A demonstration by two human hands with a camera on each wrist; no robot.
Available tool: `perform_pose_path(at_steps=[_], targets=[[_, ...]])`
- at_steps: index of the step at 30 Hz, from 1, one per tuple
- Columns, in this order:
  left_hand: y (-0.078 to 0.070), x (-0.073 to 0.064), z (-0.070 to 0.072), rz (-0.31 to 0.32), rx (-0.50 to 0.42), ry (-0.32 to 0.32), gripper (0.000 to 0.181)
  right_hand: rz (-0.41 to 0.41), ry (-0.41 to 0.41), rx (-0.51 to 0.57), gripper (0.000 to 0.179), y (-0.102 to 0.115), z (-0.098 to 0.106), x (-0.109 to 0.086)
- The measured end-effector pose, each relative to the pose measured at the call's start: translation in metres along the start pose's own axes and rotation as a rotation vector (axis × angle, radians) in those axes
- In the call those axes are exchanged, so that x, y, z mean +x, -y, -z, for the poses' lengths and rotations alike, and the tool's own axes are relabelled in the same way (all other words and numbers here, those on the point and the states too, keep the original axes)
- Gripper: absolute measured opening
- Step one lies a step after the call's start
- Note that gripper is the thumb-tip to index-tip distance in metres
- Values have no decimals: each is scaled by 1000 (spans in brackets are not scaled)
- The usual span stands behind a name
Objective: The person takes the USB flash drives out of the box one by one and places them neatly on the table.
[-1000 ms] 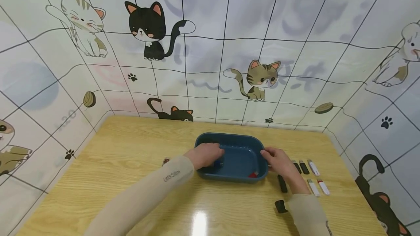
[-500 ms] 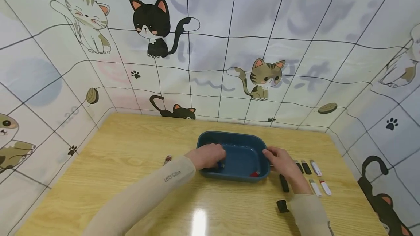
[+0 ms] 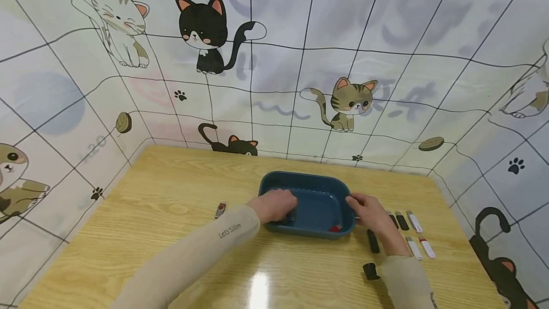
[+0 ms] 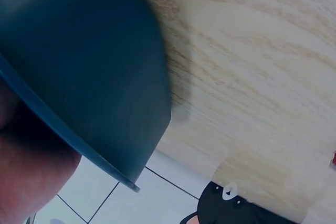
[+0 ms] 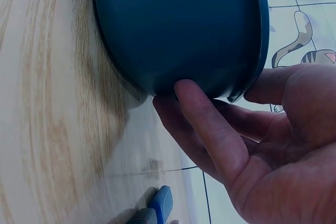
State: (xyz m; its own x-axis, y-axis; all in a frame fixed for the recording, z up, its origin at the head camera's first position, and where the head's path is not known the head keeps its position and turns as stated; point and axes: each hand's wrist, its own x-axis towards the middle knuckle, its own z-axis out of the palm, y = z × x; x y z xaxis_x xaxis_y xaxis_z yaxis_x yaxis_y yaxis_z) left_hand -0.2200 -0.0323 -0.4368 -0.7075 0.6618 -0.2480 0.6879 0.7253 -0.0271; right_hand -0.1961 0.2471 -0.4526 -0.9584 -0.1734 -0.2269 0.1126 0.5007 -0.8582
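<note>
A dark blue plastic bin (image 3: 318, 210) stands on the wooden table. My left hand (image 3: 274, 205) reaches over its left side, fingers down inside and hidden; whether they hold anything I cannot tell. Close by those fingers, a small dark piece (image 3: 291, 216) shows on the bin floor. A red USB stick (image 3: 334, 228) lies in the bin's front right corner. At the bin's right end, my right hand (image 3: 370, 211) grips the wall, thumb at the rim and fingers against the outside, as the right wrist view shows of the hand (image 5: 294, 140).
Right of the bin lie several USB sticks: black (image 3: 402, 221), white (image 3: 414, 221) and red-and-white (image 3: 427, 248). A longer black stick (image 3: 373, 241) and a small black piece (image 3: 371, 271) sit near my right forearm. Left of the bin is a red swivel USB stick (image 3: 220, 210).
The head view has shifted slightly, so everything appears a little further right. Both hands stay at the bin. The blue piece beside my left fingers now shows darker and less clearly.
</note>
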Motion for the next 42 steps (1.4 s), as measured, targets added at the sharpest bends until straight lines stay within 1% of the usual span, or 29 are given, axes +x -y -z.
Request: perform_pose_path(at_steps=[4, 7, 9, 12, 16, 20, 23, 25, 29, 32, 34, 38, 42], targets=[[3, -2, 1, 16, -57, 25, 7, 5, 4, -19, 60, 1, 0, 0], [8, -4, 2, 27, -121, 14, 10, 3, 5, -32, 61, 2, 0, 1], [11, -7, 4, 29, -176, -13, 12, 1, 9, -37, 63, 2, 0, 2], [15, -14, 9, 22, -279, -70, 14, -8, 15, -34, 63, 2, 1, 3], [19, -24, 14, 17, -445, -147, 18, -5, 14, -37, 63, 2, 1, 3], [25, -36, 15, 26, -607, -216, 20, 11, 7, -44, 62, 2, 0, 4], [30, -48, 15, 35, -696, -264, 20, 9, 9, -40, 61, 1, -1, 4], [34, -56, 14, 43, -736, -295, 21, 8, 12, -43, 61, 1, -2, 4], [44, -74, 12, 83, -812, -353, 21, 8, 11, -36, 61, 1, -4, 5], [53, -89, 12, 132, -837, -392, 19, 4, 13, -25, 60, 2, -6, 5], [59, -99, 13, 177, -842, -415, 18, 1, 14, -23, 61, 2, -6, 5], [71, -114, 11, 299, -863, -442, 18, -1, 24, -22, 63, 2, -5, 3], [79, -126, 5, 405, -881, -462, 21, 6, 22, -36, 63, 1, -1, 1]])
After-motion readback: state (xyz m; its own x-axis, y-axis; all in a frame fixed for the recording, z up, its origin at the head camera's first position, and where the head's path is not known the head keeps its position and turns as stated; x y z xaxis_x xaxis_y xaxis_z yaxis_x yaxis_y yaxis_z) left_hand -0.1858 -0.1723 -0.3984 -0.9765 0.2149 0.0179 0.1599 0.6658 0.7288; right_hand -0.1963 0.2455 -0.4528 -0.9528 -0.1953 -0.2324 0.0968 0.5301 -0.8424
